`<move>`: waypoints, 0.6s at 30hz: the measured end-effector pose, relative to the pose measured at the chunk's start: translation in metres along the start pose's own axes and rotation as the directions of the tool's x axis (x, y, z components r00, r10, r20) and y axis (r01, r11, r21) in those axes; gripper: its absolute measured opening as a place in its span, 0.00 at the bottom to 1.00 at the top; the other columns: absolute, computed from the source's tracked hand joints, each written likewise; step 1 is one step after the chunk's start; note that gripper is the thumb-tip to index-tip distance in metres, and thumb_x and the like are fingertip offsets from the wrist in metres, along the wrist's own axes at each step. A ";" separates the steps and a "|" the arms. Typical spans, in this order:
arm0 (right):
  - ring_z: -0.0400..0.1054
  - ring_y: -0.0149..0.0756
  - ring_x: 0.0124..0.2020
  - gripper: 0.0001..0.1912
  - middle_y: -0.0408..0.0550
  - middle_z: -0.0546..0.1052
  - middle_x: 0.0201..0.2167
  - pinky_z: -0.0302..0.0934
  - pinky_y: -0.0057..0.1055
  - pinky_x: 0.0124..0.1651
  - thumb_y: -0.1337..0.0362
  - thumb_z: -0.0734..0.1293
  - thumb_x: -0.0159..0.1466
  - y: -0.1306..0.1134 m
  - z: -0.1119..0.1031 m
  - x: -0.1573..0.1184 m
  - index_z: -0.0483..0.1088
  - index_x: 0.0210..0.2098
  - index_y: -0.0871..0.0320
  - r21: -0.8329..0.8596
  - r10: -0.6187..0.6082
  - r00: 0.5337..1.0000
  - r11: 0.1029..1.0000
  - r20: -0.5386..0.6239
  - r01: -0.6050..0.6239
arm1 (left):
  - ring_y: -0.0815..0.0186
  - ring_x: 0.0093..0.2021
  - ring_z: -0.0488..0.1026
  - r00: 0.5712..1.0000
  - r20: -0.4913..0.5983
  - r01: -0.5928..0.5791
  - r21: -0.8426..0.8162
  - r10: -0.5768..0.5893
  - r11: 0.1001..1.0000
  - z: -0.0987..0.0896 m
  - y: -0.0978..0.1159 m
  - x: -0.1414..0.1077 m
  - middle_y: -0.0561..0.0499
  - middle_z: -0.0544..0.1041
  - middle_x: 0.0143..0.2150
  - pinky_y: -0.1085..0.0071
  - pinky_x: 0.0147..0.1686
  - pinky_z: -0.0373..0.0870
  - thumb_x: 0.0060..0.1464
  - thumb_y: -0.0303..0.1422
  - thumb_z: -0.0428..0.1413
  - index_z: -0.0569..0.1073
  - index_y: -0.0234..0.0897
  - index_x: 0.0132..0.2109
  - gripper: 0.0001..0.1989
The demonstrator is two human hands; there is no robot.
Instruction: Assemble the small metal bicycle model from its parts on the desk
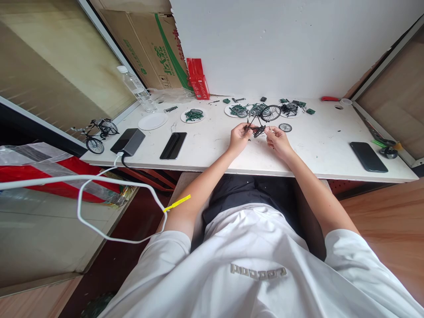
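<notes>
Over the white table, my left hand point(239, 138) grips a black model bicycle point(256, 128) by its near left part, fingers closed. One wheel point(271, 113) is on the bicycle's far side. My right hand point(278, 142) is closed in a pinch at the bicycle's right, on a thin, pale, stick-like piece too small to name. A loose spoked wheel point(285, 127) lies flat just beyond my right hand. Behind the bicycle, white plates hold green and black small parts point(237, 110). At the far left stands another black model bicycle point(99, 132), with wheels on it.
Along the left are a dark box with cables point(128, 142), a phone point(173, 145), an empty white plate point(153, 121) and a water bottle point(137, 88). A second phone point(368, 157) lies right. A white cable point(79, 207) loops beside my left arm. A white board point(291, 44) stands behind.
</notes>
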State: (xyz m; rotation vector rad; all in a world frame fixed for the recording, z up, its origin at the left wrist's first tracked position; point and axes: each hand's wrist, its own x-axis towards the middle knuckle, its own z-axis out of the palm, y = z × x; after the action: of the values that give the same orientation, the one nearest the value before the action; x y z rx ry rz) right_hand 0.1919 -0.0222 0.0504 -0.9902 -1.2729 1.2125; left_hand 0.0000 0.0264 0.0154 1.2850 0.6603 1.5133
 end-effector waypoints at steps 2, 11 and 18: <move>0.44 0.26 0.23 0.37 0.31 0.53 0.23 0.43 0.29 0.25 0.30 0.84 0.50 0.001 0.000 0.000 0.71 0.40 0.51 -0.023 -0.012 1.000 1.000 -0.008 0.011 | 0.56 0.49 0.86 0.998 -0.018 0.053 -0.038 -0.054 0.998 0.000 0.002 0.001 0.42 0.88 0.47 0.61 0.59 0.79 0.47 0.49 0.80 0.82 0.38 0.45 0.26; 0.45 0.26 0.24 0.37 0.33 0.55 0.23 0.45 0.29 0.25 0.30 0.85 0.49 0.003 -0.001 0.001 0.73 0.35 0.53 -0.025 -0.041 0.999 0.999 -0.012 0.040 | 0.57 0.47 0.86 0.983 -0.026 0.176 -0.111 -0.180 0.978 0.000 0.005 0.000 0.44 0.87 0.46 0.61 0.54 0.82 0.48 0.41 0.81 0.83 0.37 0.48 0.25; 0.44 0.26 0.24 0.38 0.33 0.55 0.23 0.44 0.29 0.26 0.29 0.84 0.49 0.003 -0.001 0.000 0.71 0.35 0.53 -0.056 -0.019 1.000 0.998 -0.007 0.018 | 0.54 0.53 0.86 0.973 -0.018 0.226 -0.140 -0.230 0.964 0.000 0.010 -0.002 0.43 0.87 0.48 0.57 0.60 0.81 0.50 0.38 0.80 0.83 0.36 0.49 0.23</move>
State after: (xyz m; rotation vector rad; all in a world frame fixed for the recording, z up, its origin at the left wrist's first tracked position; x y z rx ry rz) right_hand 0.1926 -0.0214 0.0471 -1.0206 -1.3135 1.1628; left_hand -0.0035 0.0212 0.0229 1.0433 0.6892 1.3687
